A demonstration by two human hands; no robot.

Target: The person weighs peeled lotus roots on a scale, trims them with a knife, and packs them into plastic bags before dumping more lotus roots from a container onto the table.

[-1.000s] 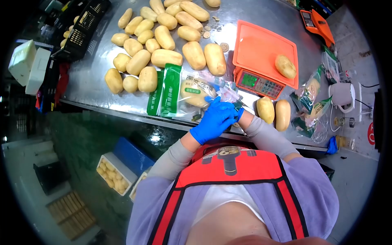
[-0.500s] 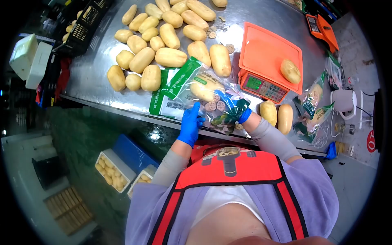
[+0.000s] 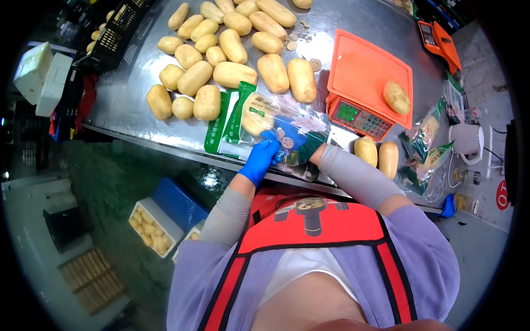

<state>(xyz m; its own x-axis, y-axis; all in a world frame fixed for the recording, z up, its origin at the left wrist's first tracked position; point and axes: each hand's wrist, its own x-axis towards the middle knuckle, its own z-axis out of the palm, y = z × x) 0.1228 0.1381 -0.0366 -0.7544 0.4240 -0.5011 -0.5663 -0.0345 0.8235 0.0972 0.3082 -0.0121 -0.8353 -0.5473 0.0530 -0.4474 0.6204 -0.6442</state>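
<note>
Both my hands wear blue gloves at the near edge of the metal table. My left hand (image 3: pixel 261 159) is closed on the lower edge of a clear and green plastic bag (image 3: pixel 234 132). Inside the bag lies a pale lotus root piece (image 3: pixel 257 115). My right hand (image 3: pixel 291 132) reaches inside the bag and shows blue through the plastic; its fingers are too blurred by the film to read. Small round slices show beside it, printed or real, I cannot tell. More flat green and white bags (image 3: pixel 215 135) lie under this one.
Several lotus root pieces (image 3: pixel 234 75) spread over the table (image 3: pixel 132 83). An orange scale (image 3: pixel 364 71) carries one piece (image 3: pixel 396 98); two more lie before it. Filled bags (image 3: pixel 428 129) and a white device (image 3: pixel 464 138) are at the right. A black crate (image 3: pixel 113 41) stands far left.
My hands parted, then my right hand moved left, deeper into the bag. My left hand stayed near the bag's lower edge and closed on it. The whole view shifted slightly.
</note>
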